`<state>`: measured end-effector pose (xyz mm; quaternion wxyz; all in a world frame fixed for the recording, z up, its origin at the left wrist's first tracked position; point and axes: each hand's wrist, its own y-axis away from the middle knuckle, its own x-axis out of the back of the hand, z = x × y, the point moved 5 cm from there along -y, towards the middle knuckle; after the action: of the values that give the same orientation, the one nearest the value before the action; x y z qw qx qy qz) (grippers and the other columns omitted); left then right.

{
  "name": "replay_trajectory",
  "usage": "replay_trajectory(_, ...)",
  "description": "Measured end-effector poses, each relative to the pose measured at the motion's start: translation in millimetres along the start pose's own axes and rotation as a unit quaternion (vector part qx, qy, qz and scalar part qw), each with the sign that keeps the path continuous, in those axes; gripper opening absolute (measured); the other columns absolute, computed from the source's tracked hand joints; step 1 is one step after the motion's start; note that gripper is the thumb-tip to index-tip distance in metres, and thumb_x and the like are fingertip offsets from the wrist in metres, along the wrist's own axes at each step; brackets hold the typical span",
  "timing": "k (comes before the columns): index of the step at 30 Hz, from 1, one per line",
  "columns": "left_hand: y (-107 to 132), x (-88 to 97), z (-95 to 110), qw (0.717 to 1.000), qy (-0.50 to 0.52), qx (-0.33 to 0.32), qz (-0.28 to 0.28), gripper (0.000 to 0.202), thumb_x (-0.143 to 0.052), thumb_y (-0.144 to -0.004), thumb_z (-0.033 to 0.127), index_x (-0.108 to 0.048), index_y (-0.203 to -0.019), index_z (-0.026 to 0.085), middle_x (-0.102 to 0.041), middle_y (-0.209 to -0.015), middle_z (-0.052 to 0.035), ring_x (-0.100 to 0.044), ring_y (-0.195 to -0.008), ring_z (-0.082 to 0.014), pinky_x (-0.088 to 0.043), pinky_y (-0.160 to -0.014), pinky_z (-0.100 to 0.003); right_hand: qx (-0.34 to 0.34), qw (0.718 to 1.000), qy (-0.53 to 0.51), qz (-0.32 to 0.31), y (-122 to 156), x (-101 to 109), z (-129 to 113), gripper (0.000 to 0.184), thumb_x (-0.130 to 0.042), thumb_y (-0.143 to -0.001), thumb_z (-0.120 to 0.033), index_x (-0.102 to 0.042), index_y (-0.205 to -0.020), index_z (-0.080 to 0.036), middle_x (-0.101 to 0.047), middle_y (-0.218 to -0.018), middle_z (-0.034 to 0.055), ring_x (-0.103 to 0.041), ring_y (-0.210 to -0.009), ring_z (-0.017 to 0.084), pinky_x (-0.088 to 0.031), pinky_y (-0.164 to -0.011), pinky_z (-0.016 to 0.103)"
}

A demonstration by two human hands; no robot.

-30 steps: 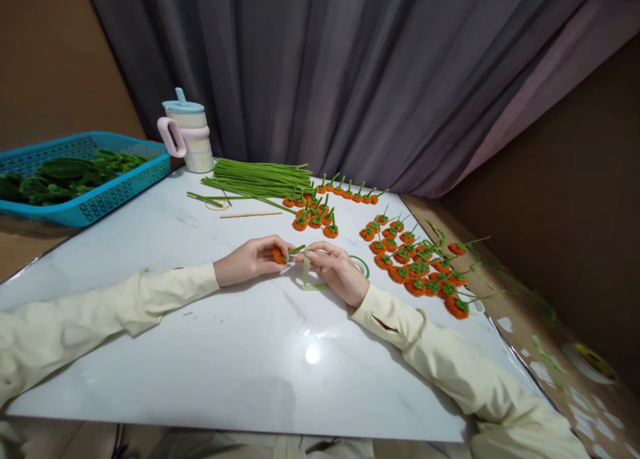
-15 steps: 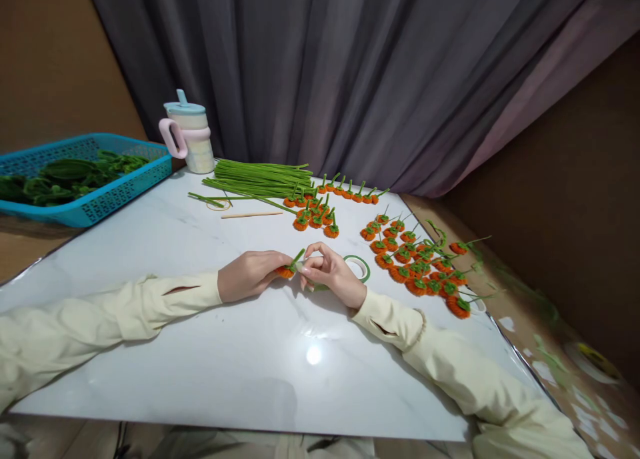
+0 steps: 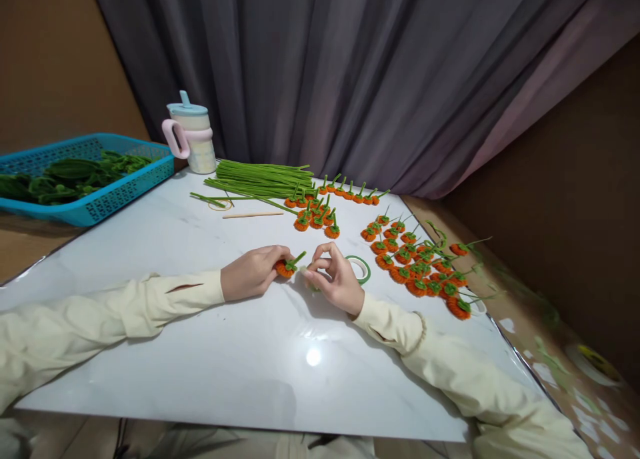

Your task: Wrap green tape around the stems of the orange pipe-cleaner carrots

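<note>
My left hand (image 3: 256, 272) is closed on a small orange persimmon (image 3: 285, 268) made of fuzzy pipe cleaner, with a green top. Its short green stem (image 3: 300, 257) points up and to the right. Just right of it, my right hand (image 3: 336, 277) pinches thumb and forefinger together on a pale strip of tape (image 3: 303, 271), which reaches toward the stem. Whether the strip touches the stem is too small to tell. Behind the right hand lies a roll of green tape (image 3: 365, 269), partly covered by that hand.
Similar persimmons stand in a group (image 3: 316, 221) at the back and a larger group with thin wires (image 3: 417, 287) on the right. Green pipe cleaners (image 3: 260, 177), a wooden stick (image 3: 253, 215), a cup (image 3: 200, 149) and a blue basket (image 3: 127, 185) of green pieces lie farther back.
My right hand has drawn slightly right, away from the persimmon, and the gap between the hands has widened. More of the orange persimmon shows in my left hand.
</note>
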<state>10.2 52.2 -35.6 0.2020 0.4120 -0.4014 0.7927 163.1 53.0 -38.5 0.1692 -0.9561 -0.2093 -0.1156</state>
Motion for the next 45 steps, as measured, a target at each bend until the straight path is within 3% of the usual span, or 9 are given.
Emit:
replay_trajectory(5,1,0.0,3,1.0,-0.014,-0.023,-0.016,0.028,-0.038,-0.076,0.006,-0.043,-0.102,0.015,-0.058,-0.092,-0.0086,-0.055,-0.084,-0.0201,-0.045,-0.075,-0.031,0.013,0.998,0.061,-0.017,-1,-5,0,0.023,-0.052,-0.082,-0.032,-0.032,-0.085,-0.022,-0.062,-0.066,-0.0009,-0.051,-0.053,0.01,-0.044,-0.055,0.024)
replay_trajectory(14,0,0.3,7,0.999,-0.001,-0.054,-0.009,0.027,-0.038,-0.083,0.01,-0.046,-0.109,0.014,-0.059,-0.093,-0.0104,-0.055,-0.085,-0.0204,-0.045,-0.076,-0.032,-0.005,0.999,0.033,-0.025,-4,-6,7,0.027,-0.054,-0.082,-0.034,-0.031,-0.087,-0.022,-0.063,-0.067,-0.0016,-0.051,-0.053,0.01,-0.044,-0.053,0.023)
replay_trajectory(19,-1,-0.9,9,0.997,-0.008,-0.08,-0.02,0.024,-0.04,-0.086,0.015,-0.047,-0.109,0.015,-0.06,-0.092,-0.0103,-0.056,-0.085,-0.0203,-0.044,-0.074,-0.031,-0.021,0.999,0.017,-0.04,-5,-6,10,0.024,-0.057,-0.08,-0.036,-0.039,-0.086,-0.021,-0.065,-0.068,-0.0011,-0.054,-0.055,0.01,-0.045,-0.056,0.023)
replay_trajectory(24,0,-0.4,6,0.999,0.003,-0.048,-0.02,0.033,-0.039,-0.082,0.008,-0.044,-0.114,0.014,-0.06,-0.095,-0.0107,-0.056,-0.087,-0.0206,-0.045,-0.078,-0.032,-0.057,0.997,-0.025,-0.043,-6,-6,12,0.022,-0.061,-0.077,-0.038,-0.053,-0.076,-0.017,-0.063,-0.059,-0.0003,-0.052,-0.051,0.009,-0.042,-0.052,0.021)
replay_trajectory(30,-2,3.5,7,0.999,0.038,-0.016,-0.004,0.033,-0.038,-0.079,0.005,-0.044,-0.11,0.015,-0.057,-0.11,-0.0106,-0.055,-0.098,-0.0196,-0.044,-0.083,-0.03,-0.116,0.991,-0.071,0.002,-7,-2,15,0.023,-0.068,-0.069,-0.036,-0.062,-0.072,-0.014,-0.06,-0.052,-0.0013,-0.045,-0.044,0.007,-0.036,-0.046,0.019)
replay_trajectory(36,-2,3.4,1,0.999,0.027,0.044,-0.005,0.023,-0.038,-0.08,0.009,-0.046,-0.101,0.016,-0.06,-0.088,-0.0047,-0.057,-0.074,-0.0157,-0.045,-0.068,-0.025,-0.131,0.988,-0.079,0.011,-8,-2,14,0.029,-0.069,-0.066,-0.041,-0.064,-0.07,-0.013,-0.059,-0.05,-0.0017,-0.044,-0.042,0.006,-0.036,-0.045,0.02)
replay_trajectory(45,-3,4.6,11,0.999,0.013,-0.051,-0.008,0.032,-0.039,-0.077,0.007,-0.045,-0.108,0.014,-0.06,-0.089,-0.0077,-0.056,-0.08,-0.018,-0.045,-0.072,-0.028,-0.118,0.99,-0.075,-0.004,-8,-3,17,0.027,-0.067,-0.07,-0.04,-0.06,-0.073,-0.013,-0.059,-0.052,-0.0014,-0.047,-0.045,0.006,-0.036,-0.046,0.019)
